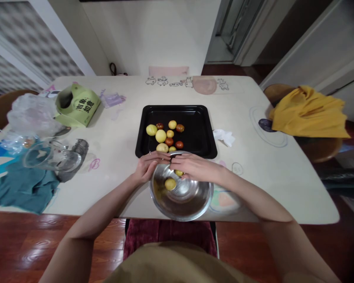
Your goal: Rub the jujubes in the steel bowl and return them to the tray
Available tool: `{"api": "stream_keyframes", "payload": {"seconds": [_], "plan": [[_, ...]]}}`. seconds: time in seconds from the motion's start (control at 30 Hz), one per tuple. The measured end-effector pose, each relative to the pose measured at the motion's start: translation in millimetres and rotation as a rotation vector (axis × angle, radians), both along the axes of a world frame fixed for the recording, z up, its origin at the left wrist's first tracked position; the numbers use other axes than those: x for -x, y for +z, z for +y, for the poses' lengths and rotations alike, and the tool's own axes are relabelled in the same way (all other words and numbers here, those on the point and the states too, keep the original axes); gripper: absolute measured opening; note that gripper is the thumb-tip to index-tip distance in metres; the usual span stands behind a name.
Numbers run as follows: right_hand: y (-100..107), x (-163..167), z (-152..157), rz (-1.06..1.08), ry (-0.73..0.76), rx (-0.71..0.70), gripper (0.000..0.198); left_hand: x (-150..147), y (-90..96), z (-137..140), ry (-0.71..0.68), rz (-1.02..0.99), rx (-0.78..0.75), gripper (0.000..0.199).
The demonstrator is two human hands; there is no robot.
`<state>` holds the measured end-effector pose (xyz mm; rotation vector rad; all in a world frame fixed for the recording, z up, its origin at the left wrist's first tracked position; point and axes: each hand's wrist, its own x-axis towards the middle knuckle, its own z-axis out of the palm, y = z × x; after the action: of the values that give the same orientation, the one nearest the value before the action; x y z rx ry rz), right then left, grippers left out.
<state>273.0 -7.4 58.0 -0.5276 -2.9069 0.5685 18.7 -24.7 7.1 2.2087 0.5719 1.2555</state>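
A shiny metal bowl (194,204) stands at the table's front edge. Inside it lies a small yellow fruit (170,184). My left hand (149,167) grips the bowl's far left rim, thumb apart from the fingers. My right hand (194,167) reaches over the far rim, its curled fingers on another yellow fruit (179,173), which they partly hide. Just beyond the bowl is a black baking tray (194,118). Several yellow fruits (161,136) of different sizes and reddish-brown fruits (179,145) sit in its left and middle part.
A crumpled white tissue (224,137) lies right of the tray. At the left are a green paper box (82,104), plastic bags (32,114), a clear pitcher (51,155) on its side and a teal cloth (23,186). Yellow fabric (309,114) hangs over a chair at the right.
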Motion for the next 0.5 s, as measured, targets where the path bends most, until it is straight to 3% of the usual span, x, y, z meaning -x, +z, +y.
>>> {"api": "stream_keyframes", "payload": {"seconds": [0.1, 0.2, 0.33, 0.5], "plan": [[13.2, -8.6, 9.4, 0.079, -0.02, 0.055, 0.019, -0.5, 1.1, -0.7, -0.006, -0.002, 0.001, 0.05], [19.0, -18.3, 24.0, 0.176, -0.124, 0.024, 0.018, -1.3, 1.4, -1.1, -0.014, -0.017, 0.015, 0.05], [5.9, -25.3, 43.1, 0.184, -0.261, -0.064, 0.024, -1.4, 1.3, -0.9, -0.013, -0.017, 0.012, 0.05], [-15.4, -26.9, 54.5, 0.139, -0.273, -0.04, 0.034, -1.3, 1.7, -0.7, -0.009, -0.019, 0.007, 0.05]]}}
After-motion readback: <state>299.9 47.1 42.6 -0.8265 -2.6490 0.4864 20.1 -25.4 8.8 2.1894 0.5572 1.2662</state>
